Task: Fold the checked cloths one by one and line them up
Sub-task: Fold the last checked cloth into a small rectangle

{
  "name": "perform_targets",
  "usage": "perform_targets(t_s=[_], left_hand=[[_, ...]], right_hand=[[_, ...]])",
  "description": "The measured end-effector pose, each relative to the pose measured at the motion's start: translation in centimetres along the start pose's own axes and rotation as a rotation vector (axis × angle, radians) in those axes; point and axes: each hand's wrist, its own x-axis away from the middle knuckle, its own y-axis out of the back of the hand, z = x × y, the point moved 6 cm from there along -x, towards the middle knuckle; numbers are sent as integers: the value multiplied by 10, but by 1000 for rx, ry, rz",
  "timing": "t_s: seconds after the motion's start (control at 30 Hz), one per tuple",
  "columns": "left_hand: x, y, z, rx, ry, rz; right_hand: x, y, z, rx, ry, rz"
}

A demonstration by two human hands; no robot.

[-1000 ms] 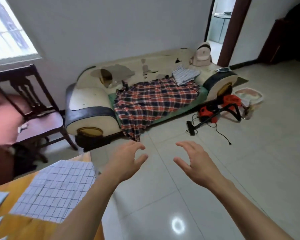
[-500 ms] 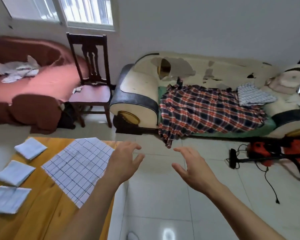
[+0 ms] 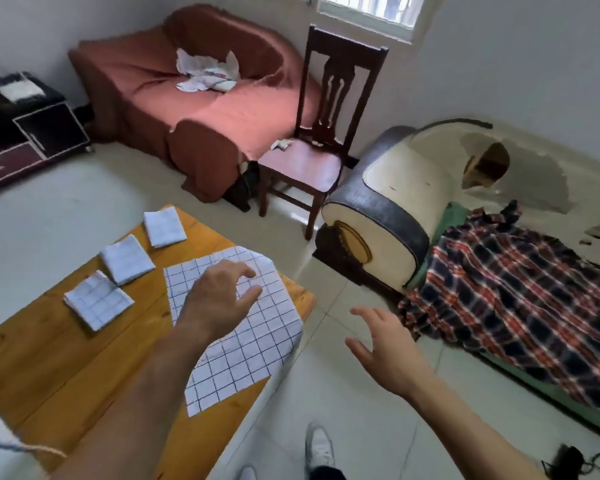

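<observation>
A white checked cloth [image 3: 257,334] lies spread flat on the low wooden table [image 3: 49,362], its right corner hanging over the table's edge. Three folded checked cloths sit in a row to its left: the near one [image 3: 97,301], the middle one [image 3: 127,259] and the far one [image 3: 164,226]. My left hand [image 3: 219,301] hovers over the spread cloth with fingers loosely spread, holding nothing. My right hand [image 3: 387,351] is out over the floor to the right of the table, fingers spread and empty.
A dark wooden chair [image 3: 312,161] stands beyond the table. A red covered sofa [image 3: 194,98] is at the back, a worn cream sofa [image 3: 406,188] with a plaid blanket [image 3: 520,289] on the right. My shoe [image 3: 319,448] is on the tiled floor.
The view has swung left and down, bringing the table and its cloths to the middle. My left hand now lies over the spread cloth; both hands stay empty.
</observation>
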Motion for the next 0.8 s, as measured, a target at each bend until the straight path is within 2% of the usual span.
perform_targets(t_s=[0.2,0.33,0.43,0.63,0.8], left_hand=[[14,3,49,-33,306,-127],[47,-11,91,-95,533,-114],[71,-28,123,-122,635,-58],[100,-95,174,-103,669,34],[109,-159,221,-124,626,99]], right_hand=[[-82,-38,22,58,271,196],[-122,-69,29,103,359,281],[-134,-96,33,114,391,331],[-146,-181,39,119,427,437],[-147,-265,37,112,452,477]])
